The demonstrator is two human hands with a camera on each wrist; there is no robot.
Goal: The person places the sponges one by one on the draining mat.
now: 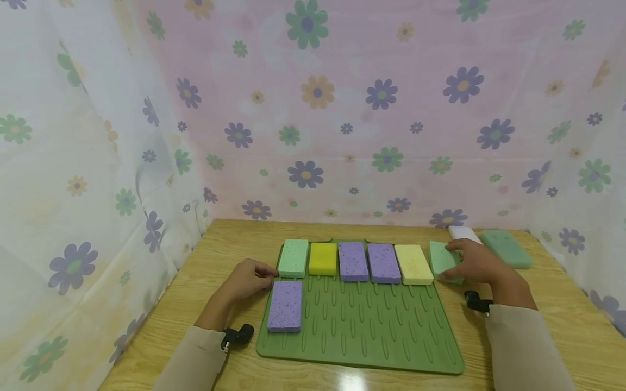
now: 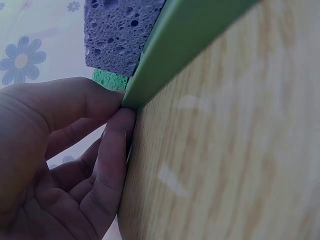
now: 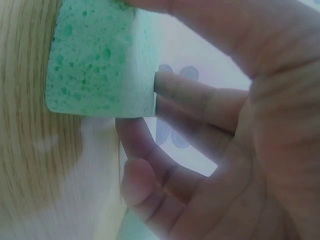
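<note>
My left hand (image 1: 248,279) pinches the left edge of the green ridged mat (image 1: 371,336), thumb and forefinger meeting at its rim in the left wrist view. Close to that hand, a mint-green sponge (image 1: 294,258) and a purple sponge (image 1: 286,307) lie on the mat. At the mat's upper right, my right hand (image 1: 481,263) holds another mint-green sponge (image 1: 442,259), thumb on its near side and fingers on its far side. In the right wrist view this porous green sponge (image 3: 95,65) sits between thumb and fingers, low over the wooden table.
Along the mat's back edge lie a bright yellow sponge (image 1: 323,259), two purple sponges (image 1: 353,262) and a pale yellow sponge (image 1: 413,264). Beyond the right hand are a white sponge (image 1: 463,233) and a darker green sponge (image 1: 506,248). Flowered cloth (image 1: 342,119) hangs behind the wooden table (image 1: 562,315).
</note>
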